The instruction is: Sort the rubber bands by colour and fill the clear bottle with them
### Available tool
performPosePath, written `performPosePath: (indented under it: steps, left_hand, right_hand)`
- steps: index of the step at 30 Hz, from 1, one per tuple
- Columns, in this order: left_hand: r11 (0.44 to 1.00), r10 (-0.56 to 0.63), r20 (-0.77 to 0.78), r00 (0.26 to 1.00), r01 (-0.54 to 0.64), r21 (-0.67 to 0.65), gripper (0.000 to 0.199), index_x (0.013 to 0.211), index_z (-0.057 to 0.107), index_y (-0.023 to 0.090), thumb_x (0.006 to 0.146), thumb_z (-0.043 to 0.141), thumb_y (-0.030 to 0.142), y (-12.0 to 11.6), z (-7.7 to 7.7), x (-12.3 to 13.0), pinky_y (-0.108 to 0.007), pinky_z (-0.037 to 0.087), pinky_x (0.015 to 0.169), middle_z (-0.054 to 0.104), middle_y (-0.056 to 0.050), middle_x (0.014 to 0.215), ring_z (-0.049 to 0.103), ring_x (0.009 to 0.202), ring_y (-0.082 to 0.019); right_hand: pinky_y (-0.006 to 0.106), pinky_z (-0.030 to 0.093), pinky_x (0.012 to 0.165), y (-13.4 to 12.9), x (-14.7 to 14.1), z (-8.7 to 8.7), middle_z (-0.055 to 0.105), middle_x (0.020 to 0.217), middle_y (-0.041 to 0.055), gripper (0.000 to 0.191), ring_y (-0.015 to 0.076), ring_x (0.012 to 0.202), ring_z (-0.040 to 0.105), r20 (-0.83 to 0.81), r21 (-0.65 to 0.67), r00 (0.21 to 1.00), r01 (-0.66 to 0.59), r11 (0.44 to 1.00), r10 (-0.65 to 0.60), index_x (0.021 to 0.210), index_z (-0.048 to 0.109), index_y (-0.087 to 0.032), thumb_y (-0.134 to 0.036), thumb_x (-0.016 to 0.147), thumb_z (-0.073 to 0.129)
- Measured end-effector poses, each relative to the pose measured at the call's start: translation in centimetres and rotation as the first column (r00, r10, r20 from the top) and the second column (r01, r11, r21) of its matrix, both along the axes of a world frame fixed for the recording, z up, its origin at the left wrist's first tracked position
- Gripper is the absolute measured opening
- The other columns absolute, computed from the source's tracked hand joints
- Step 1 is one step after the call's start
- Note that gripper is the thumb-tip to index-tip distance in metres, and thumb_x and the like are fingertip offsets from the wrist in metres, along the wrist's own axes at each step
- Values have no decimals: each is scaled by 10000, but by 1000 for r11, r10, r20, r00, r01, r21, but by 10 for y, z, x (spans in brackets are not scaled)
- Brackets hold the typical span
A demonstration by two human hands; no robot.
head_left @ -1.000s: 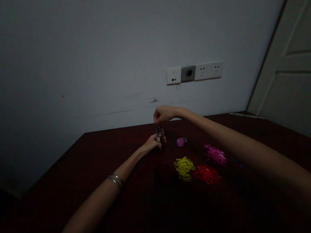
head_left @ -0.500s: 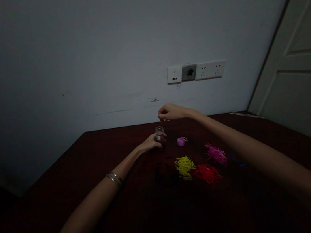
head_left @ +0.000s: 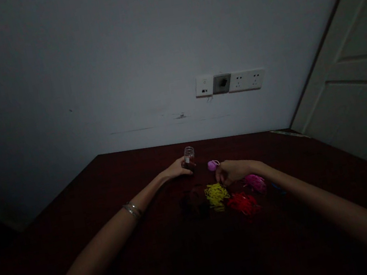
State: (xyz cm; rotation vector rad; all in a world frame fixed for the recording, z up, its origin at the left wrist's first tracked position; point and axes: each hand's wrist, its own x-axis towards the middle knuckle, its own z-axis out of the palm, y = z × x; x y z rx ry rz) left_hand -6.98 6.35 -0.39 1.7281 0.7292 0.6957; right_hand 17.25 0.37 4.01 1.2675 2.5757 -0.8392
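My left hand [head_left: 177, 169] is wrapped round a small clear open-topped jar [head_left: 189, 154] standing upright on the table. Just above the far edge of a pile of thin yellow strands [head_left: 217, 195] is my right hand [head_left: 229, 172], its fingers pinched together. Whether anything is between those fingertips is hidden. Close beyond them sits a pink cap with a loop [head_left: 213, 165]. Red strands [head_left: 244, 203] lie nearer to me, and pink strands [head_left: 255, 183] lie partly behind my right wrist.
The dark red tabletop [head_left: 131, 165] meets a grey wall with several sockets [head_left: 246, 80]. A dim dark pile [head_left: 195, 202] lies left of the yellow strands. A few blue strands [head_left: 278, 188] show beside my right forearm. A white door [head_left: 361, 58] stands at the right.
My right hand has come down from above and beyond the jar, moving right and towards me to the yellow pile. My left hand still holds the jar in place.
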Motion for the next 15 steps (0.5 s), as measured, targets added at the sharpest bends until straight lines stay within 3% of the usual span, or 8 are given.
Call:
performPosePath:
  steps: [6, 15]
  left_hand:
    - [999, 32, -61, 998, -30, 38, 634, 1093, 474, 98, 504, 706, 119, 2, 0, -5, -359, 367, 864, 571, -112, 1034, 530, 920, -177]
    - [999, 10, -81, 997, -6, 52, 563, 1050, 504, 96, 523, 699, 126, -1, 2, -7, -376, 355, 886, 578, -117, 1037, 532, 938, -186]
  right_hand:
    - [192, 412, 557, -4, 2, -11, 640, 747, 29, 301, 118, 640, 565, -66, 48, 998, 14, 999, -11, 865, 634, -123, -90, 585, 529]
    - [180, 415, 492, -2, 5, -16, 628, 758, 34, 338, 111, 600, 559, -121, -62, 992, 34, 997, -41, 922, 592, -120, -101, 589, 531]
